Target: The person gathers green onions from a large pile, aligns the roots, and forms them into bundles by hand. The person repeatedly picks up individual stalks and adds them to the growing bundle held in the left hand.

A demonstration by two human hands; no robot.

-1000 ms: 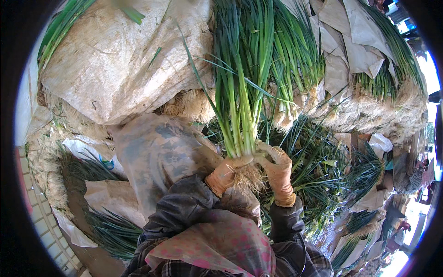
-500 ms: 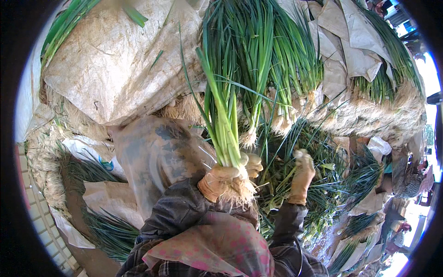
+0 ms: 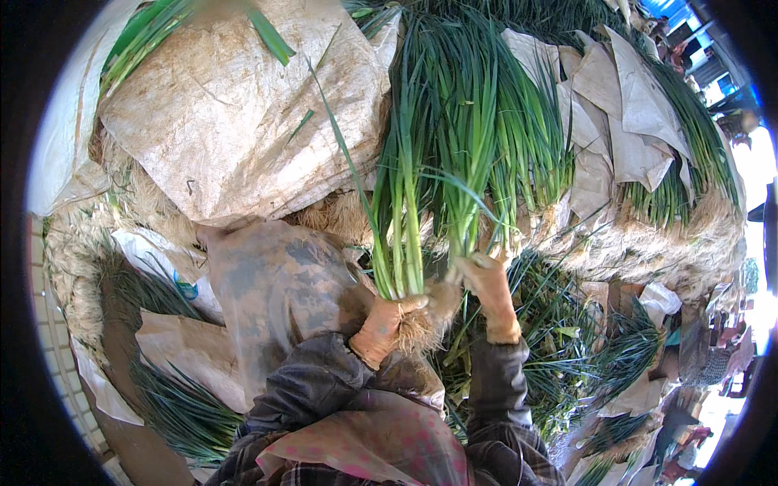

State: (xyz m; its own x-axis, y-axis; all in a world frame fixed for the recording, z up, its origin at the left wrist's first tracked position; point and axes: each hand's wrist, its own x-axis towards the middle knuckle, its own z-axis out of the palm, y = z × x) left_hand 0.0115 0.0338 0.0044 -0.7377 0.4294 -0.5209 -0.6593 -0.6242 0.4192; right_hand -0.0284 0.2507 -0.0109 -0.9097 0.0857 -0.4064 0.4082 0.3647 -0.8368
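While the left hand (image 3: 382, 326), in a tan glove, keeps its grip clamped round the lower stalks of a bunch of green onions (image 3: 403, 247), the bunch stands nearly upright in front of the person's body; its leaves rise toward the top, and its pale roots (image 3: 416, 330) hang out below and beside the thumb. The right hand (image 3: 489, 285), gloved likewise, is just to the right of the left one, its grip pinched together on the base of a second onion stalk (image 3: 464, 231); blur over the fingertips and the roots beneath them hides the exact contact.

Behind both hands a row of green onions (image 3: 531, 150) lies with its leaves pointing away and its root ends toward the person; pale sacking (image 3: 243, 121) covers the pile to the left, and folded sheets (image 3: 636, 130) lie over onions to the right; a green leaf (image 3: 270, 39) lies on the sacking near the top.

Beneath and beyond the right forearm spreads a heap of loose green leaves (image 3: 555, 332); a soiled patterned cloth (image 3: 279, 271) covers the person's leg to the left, and a pinkish spotted apron (image 3: 369, 437) shows at the lower edge between dark sleeves (image 3: 312, 381). Farther left are a white bag (image 3: 162, 255), a brown sheet (image 3: 190, 352) and more dark green leaves (image 3: 190, 413); a strip of pale tiles (image 3: 55, 340) curves along the rim.
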